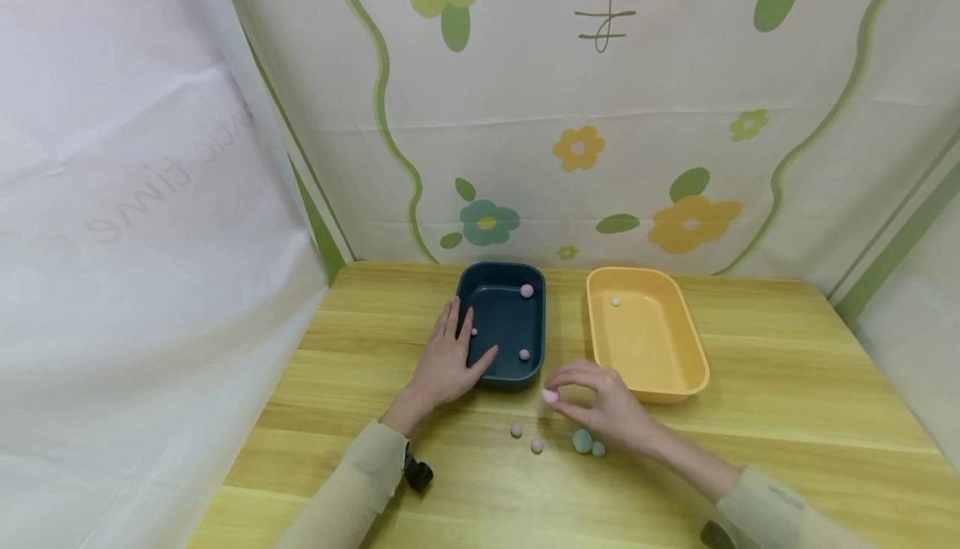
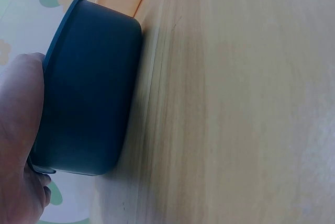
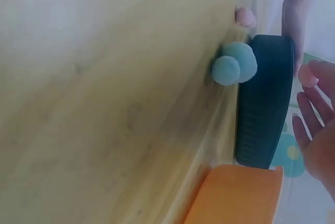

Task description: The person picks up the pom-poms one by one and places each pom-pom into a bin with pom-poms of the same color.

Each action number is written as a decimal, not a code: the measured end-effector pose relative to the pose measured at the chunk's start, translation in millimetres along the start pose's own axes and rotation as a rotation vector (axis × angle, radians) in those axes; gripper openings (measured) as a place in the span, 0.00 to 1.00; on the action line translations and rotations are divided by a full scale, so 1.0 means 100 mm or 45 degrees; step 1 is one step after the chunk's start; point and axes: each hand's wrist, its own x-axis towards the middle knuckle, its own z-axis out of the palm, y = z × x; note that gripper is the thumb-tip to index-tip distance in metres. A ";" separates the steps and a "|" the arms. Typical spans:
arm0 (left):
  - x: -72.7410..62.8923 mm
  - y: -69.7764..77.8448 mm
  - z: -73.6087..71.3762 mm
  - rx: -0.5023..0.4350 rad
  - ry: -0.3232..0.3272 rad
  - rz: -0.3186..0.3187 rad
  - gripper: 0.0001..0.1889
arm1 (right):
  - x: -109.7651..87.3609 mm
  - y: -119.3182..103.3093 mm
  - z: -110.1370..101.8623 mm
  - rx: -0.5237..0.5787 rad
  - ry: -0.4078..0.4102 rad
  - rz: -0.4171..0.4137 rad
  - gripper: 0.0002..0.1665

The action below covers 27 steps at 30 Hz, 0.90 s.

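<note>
My left hand [image 1: 447, 366] rests on the left and front rim of a dark blue tray [image 1: 498, 276], fingers spread and straight. Inside that tray lie two pink pom-poms [image 1: 527, 291] and a tiny pale ball [image 1: 474, 331]. Between thumb and forefinger, my right hand [image 1: 611, 407] pinches a pink pom-pom [image 1: 550, 396], held above the table just off the tray's front right corner. Two more pink pom-poms [image 1: 517, 430] lie on the table in front of the tray. Below the right hand, a larger green pom-pom [image 1: 582, 441] sits beside a smaller green one [image 1: 598, 449].
To the right of the blue tray stands a yellow tray [image 1: 688, 320] with one small pale green ball [image 1: 616, 301] in it. Both trays are on a wooden table [image 1: 810, 382], near its back edge. A flowered cloth [image 1: 510, 99] hangs behind.
</note>
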 end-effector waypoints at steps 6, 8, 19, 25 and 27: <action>0.00 0.00 0.00 -0.008 -0.002 0.007 0.49 | 0.10 0.03 -0.02 -0.013 0.014 -0.010 0.16; 0.01 0.00 -0.01 0.002 -0.007 0.007 0.48 | 0.13 0.05 -0.03 -0.016 0.017 -0.015 0.16; 0.00 0.00 0.00 0.021 -0.009 0.006 0.48 | 0.36 0.15 -0.09 -0.028 0.000 0.077 0.12; 0.01 0.02 -0.02 0.004 -0.001 0.007 0.48 | 0.47 0.23 -0.09 -0.033 -0.006 0.170 0.10; 0.00 0.02 -0.02 0.001 -0.003 0.005 0.48 | 0.51 0.26 -0.09 -0.032 -0.003 0.208 0.10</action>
